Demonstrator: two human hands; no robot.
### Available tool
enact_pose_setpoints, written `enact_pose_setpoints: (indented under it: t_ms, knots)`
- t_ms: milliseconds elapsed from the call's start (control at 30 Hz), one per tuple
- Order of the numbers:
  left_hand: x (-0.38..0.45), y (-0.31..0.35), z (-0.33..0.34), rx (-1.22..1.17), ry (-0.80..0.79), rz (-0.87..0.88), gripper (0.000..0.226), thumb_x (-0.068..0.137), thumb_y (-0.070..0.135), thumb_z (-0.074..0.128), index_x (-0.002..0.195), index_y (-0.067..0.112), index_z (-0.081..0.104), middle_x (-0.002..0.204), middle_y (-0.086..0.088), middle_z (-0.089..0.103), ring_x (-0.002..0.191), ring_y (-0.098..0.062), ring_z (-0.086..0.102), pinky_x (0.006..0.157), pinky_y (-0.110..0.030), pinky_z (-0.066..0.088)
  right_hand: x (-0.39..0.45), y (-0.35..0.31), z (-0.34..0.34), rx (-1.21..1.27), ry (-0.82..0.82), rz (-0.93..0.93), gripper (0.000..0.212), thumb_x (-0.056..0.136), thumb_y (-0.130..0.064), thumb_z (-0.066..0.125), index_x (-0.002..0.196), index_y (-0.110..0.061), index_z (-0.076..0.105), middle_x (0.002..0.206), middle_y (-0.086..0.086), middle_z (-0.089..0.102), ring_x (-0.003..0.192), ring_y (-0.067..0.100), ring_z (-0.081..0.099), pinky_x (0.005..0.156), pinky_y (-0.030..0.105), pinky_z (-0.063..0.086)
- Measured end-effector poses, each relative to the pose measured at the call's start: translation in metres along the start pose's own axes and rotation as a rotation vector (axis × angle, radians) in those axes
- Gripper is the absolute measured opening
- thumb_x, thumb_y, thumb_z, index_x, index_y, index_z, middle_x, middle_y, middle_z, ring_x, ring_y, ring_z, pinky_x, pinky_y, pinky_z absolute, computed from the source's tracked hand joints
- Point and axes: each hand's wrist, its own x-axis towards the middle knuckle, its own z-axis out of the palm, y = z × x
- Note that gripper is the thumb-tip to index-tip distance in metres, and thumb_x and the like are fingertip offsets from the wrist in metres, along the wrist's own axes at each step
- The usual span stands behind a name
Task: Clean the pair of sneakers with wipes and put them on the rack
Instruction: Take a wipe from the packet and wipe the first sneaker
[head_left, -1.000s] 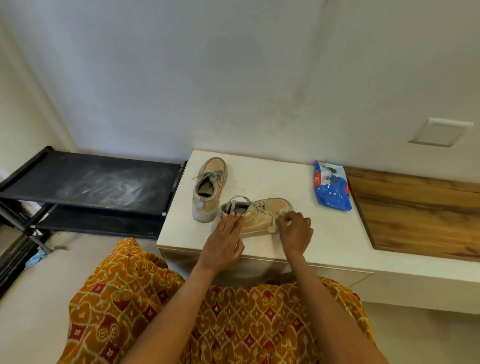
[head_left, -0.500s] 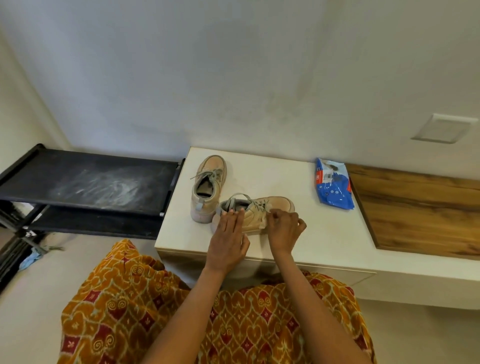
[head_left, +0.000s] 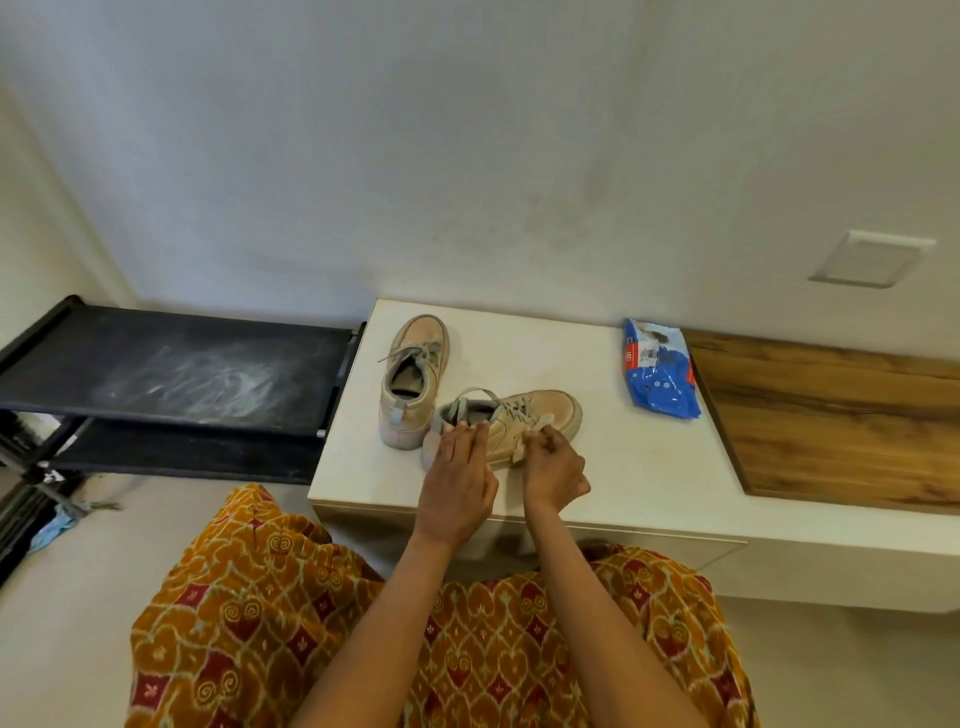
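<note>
Orange patterned cloth (head_left: 291, 623) is filling the bottom of the view, draped over the person's lap, and two bare forearms are reaching forward from it to a white bench top (head_left: 649, 467). The left hand (head_left: 457, 483) is lying with its fingers straight and together, the fingertips pressing on the collar of the near sneaker (head_left: 550, 415) by its heel. The right hand (head_left: 553, 470) is curling its fingers round a pale wipe (head_left: 535, 431) and is holding it against the near side of that same sneaker, about midway along. This tan sneaker is sitting upright on the bench top with its toe pointing right and its grey laces lying loose over the tongue.

Just behind and to the left, the second sneaker (head_left: 415, 374) is standing upright with its toe pointing away toward the wall; its heel is touching or nearly touching the heel end of the near one. Farther right on the white surface, a blue wipes packet (head_left: 660, 379) is lying flat, just beside the edge of a wooden panel (head_left: 831, 415) that is continuing the bench to the right.

To the left of the bench, a black shoe rack (head_left: 171, 374) is standing against the wall, its top shelf showing whitish smears, with a lower shelf visible beneath. A white wall plate (head_left: 872, 257) is sitting on the grey wall at the far right.
</note>
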Motion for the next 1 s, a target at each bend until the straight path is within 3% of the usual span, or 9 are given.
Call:
enact_pose_setpoints:
  t_ms: [167, 300, 467, 567, 633, 700, 800, 900, 1000]
  knots:
    - [0.001, 0.0, 0.0, -0.003, -0.014, 0.0, 0.053, 0.082, 0.025, 0.037, 0.129, 0.003, 0.047, 0.117, -0.015, 0.057, 0.111, -0.029, 0.055, 0.091, -0.037, 0.051, 0.005, -0.013, -0.002, 0.087, -0.037, 0.072, 0.019, 0.089, -0.033, 0.06, 0.099, -0.022, 0.072, 0.105, 0.001, 0.07, 0.101, 0.022, 0.057, 0.091, 0.037, 0.029]
    - [0.0, -0.002, 0.004, -0.044, 0.022, 0.005, 0.051, 0.083, 0.024, 0.037, 0.13, 0.006, 0.043, 0.119, -0.013, 0.055, 0.115, -0.025, 0.045, 0.091, -0.035, 0.049, -0.005, -0.018, -0.003, 0.1, -0.094, -0.187, 0.019, 0.088, -0.032, 0.061, 0.097, -0.019, 0.072, 0.102, 0.0, 0.07, 0.098, 0.02, 0.059, 0.091, 0.034, 0.031]
    - [-0.002, -0.007, 0.003, -0.002, 0.008, 0.04, 0.052, 0.084, 0.024, 0.038, 0.132, 0.004, 0.042, 0.122, -0.014, 0.055, 0.119, -0.023, 0.039, 0.096, -0.037, 0.048, 0.003, -0.003, -0.013, -0.103, -0.095, -0.438, 0.016, 0.089, -0.022, 0.06, 0.101, -0.014, 0.067, 0.107, 0.006, 0.066, 0.101, 0.025, 0.057, 0.085, 0.035, 0.044]
    - [-0.002, -0.005, 0.004, -0.023, 0.014, 0.031, 0.052, 0.084, 0.023, 0.038, 0.132, 0.004, 0.043, 0.121, -0.014, 0.055, 0.118, -0.023, 0.039, 0.096, -0.037, 0.048, 0.008, -0.005, -0.019, -0.018, -0.166, -0.553, 0.017, 0.091, -0.02, 0.058, 0.106, -0.013, 0.061, 0.102, 0.003, 0.064, 0.092, 0.017, 0.06, 0.073, 0.022, 0.047]
    - [-0.003, -0.005, 0.004, -0.037, 0.018, 0.031, 0.052, 0.084, 0.023, 0.038, 0.132, 0.005, 0.042, 0.122, -0.014, 0.055, 0.118, -0.023, 0.039, 0.096, -0.036, 0.047, 0.006, -0.012, -0.02, 0.095, -0.213, -0.556, 0.023, 0.091, -0.021, 0.059, 0.113, -0.013, 0.058, 0.103, -0.004, 0.061, 0.091, 0.009, 0.057, 0.074, 0.015, 0.046]
    - [-0.003, -0.007, 0.005, -0.043, 0.017, 0.036, 0.051, 0.084, 0.023, 0.038, 0.132, 0.005, 0.04, 0.122, -0.015, 0.055, 0.118, -0.024, 0.04, 0.096, -0.037, 0.047, 0.004, -0.011, -0.017, 0.131, -0.218, -0.573, 0.021, 0.09, -0.018, 0.061, 0.11, -0.012, 0.064, 0.102, 0.0, 0.065, 0.091, 0.013, 0.06, 0.077, 0.021, 0.049]
    - [-0.003, -0.009, 0.006, -0.034, 0.017, 0.046, 0.051, 0.085, 0.022, 0.039, 0.133, 0.003, 0.041, 0.121, -0.016, 0.054, 0.116, -0.026, 0.043, 0.096, -0.038, 0.049, 0.012, 0.004, -0.017, -0.022, -0.146, -0.505, 0.015, 0.089, -0.014, 0.062, 0.1, -0.009, 0.07, 0.098, 0.01, 0.069, 0.09, 0.025, 0.062, 0.075, 0.026, 0.046]
    - [-0.003, -0.009, 0.005, -0.024, 0.021, 0.043, 0.051, 0.086, 0.023, 0.037, 0.132, 0.002, 0.043, 0.12, -0.015, 0.056, 0.116, -0.025, 0.041, 0.095, -0.037, 0.048, 0.029, 0.008, -0.026, -0.305, -0.039, -0.438, 0.018, 0.09, -0.021, 0.06, 0.102, -0.013, 0.071, 0.098, 0.01, 0.069, 0.091, 0.026, 0.058, 0.075, 0.029, 0.04]
    - [-0.003, -0.008, 0.005, -0.057, 0.033, 0.036, 0.05, 0.086, 0.022, 0.037, 0.131, 0.002, 0.044, 0.12, -0.015, 0.055, 0.116, -0.024, 0.04, 0.094, -0.037, 0.049, 0.025, -0.006, -0.023, -0.253, -0.06, -0.52, 0.018, 0.089, -0.023, 0.062, 0.102, -0.015, 0.072, 0.1, 0.008, 0.07, 0.093, 0.023, 0.058, 0.079, 0.024, 0.034]
